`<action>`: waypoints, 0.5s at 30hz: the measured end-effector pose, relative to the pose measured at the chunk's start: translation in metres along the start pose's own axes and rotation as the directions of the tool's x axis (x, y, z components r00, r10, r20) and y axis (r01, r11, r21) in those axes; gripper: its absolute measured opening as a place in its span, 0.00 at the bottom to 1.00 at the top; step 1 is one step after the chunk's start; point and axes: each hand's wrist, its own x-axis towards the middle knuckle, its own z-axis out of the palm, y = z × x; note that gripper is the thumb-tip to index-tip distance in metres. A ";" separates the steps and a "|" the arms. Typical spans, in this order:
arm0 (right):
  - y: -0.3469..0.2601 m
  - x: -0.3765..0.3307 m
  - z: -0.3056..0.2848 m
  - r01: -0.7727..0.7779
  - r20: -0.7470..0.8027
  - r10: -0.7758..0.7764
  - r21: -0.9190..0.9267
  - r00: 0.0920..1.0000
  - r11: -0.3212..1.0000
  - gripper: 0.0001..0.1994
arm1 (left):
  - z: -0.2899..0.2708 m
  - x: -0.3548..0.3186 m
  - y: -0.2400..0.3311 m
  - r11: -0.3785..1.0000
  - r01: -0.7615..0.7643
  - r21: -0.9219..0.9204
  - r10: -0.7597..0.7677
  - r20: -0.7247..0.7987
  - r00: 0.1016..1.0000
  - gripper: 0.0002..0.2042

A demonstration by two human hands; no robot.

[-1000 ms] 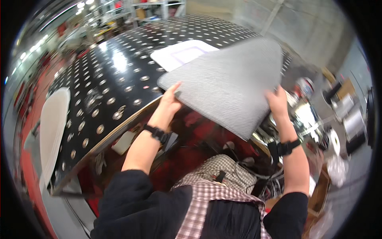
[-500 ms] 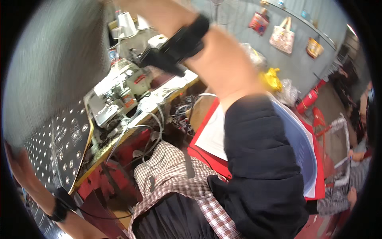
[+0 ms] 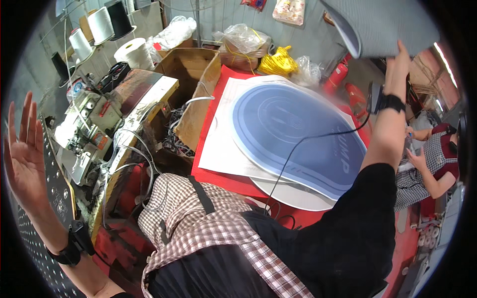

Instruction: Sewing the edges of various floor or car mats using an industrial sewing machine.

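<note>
High at the right, my right hand (image 3: 397, 67) grips the edge of a grey, finely ribbed mat (image 3: 397, 27), which is partly curled and runs out of the upper edge. Part of the fingers is hidden by the mat. My left hand (image 3: 27, 166) is raised at the far left with its fingers spread and nothing in it. It is left of an overlock sewing machine (image 3: 94, 119). Between my arms, a blue mat with one rounded end (image 3: 271, 144) lies on white sheets (image 3: 218, 144) over a red surface (image 3: 208, 121).
White thread cones (image 3: 101, 25) stand behind the machine. An open cardboard box (image 3: 201, 84) sits between the machine table and the red surface. A fire extinguisher (image 3: 338, 74) stands at the back right. A co-worker in a checked apron (image 3: 415, 186) is at the right.
The grey mat has swung from the far left to the upper right with my right hand. My left hand has risen into view. The blue mat is now uncovered as my arm has moved aside.
</note>
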 end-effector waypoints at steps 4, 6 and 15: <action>0.043 0.004 -0.133 0.127 -0.144 -0.198 -0.393 0.970 0.911 0.21 | -0.033 0.001 -0.032 0.997 -0.023 0.080 0.029 -0.076 0.997 0.30; 0.056 -0.005 -0.183 0.123 -0.178 -0.246 -0.514 0.953 0.849 0.22 | -0.047 0.001 -0.043 0.982 -0.049 0.183 0.066 -0.089 0.994 0.29; 0.068 -0.018 -0.320 -0.200 -0.334 -0.297 -0.893 0.894 0.402 0.18 | -0.099 -0.040 -0.081 0.994 0.048 0.094 0.009 -0.526 0.850 0.27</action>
